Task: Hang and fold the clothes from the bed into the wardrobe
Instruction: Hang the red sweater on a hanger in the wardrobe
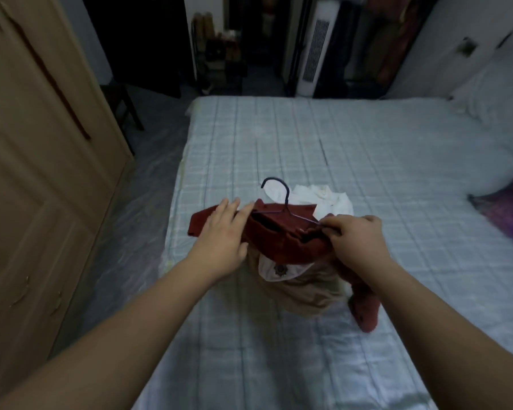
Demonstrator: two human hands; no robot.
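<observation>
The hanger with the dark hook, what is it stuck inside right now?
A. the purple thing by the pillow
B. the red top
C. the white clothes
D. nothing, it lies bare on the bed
B: the hanger has its arms inside the neck of the red top, with only the hook poking out above.

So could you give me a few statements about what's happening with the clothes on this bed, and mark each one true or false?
1. A dark wire hanger sits in the neck of the red garment. True.
2. The right hand pinches the red garment at one end of the hanger. True.
3. The left hand is clenched in a fist. False: its fingers are stretched out flat over the garment's other shoulder.
4. The wardrobe doors stand wide open. False: they look closed.
5. A white garment lies on the bed behind the red one. True.
</observation>
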